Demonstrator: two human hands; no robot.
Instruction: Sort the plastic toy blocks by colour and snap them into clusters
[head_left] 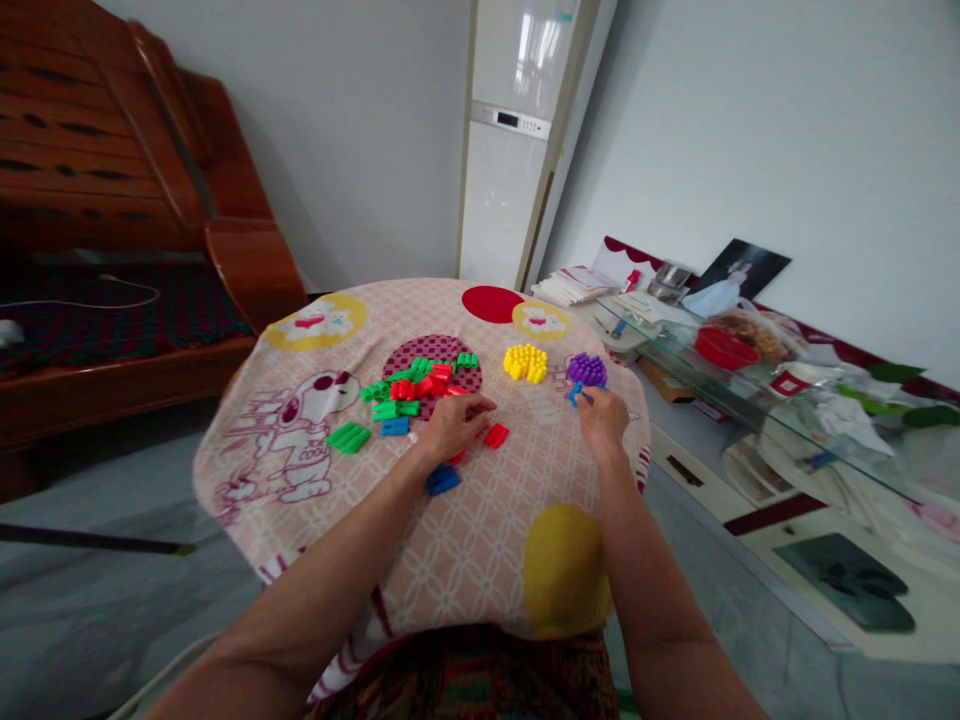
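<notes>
My right hand (602, 418) is closed on a small blue plastic piece (577, 391), held just in front of a cluster of purple pieces (586, 369). Left of that cluster lies a group of yellow pieces (526, 363). My left hand (455, 424) hovers over or rests on the mixed pile, its fingers bent; whether they hold anything is hidden. Around it are green blocks (396, 409), red blocks (433, 383), a lone red block (496, 435) to its right, a dark blue block (442, 480) below and a blue block (395, 426) to its left.
Everything lies on a round table with a patterned pink cloth (480, 560). A glass-topped cabinet (720, 380) with papers, a red bowl (726, 347) and bags stands at the right. A wooden bench (247, 260) is at the left, a tall white air conditioner (502, 190) behind.
</notes>
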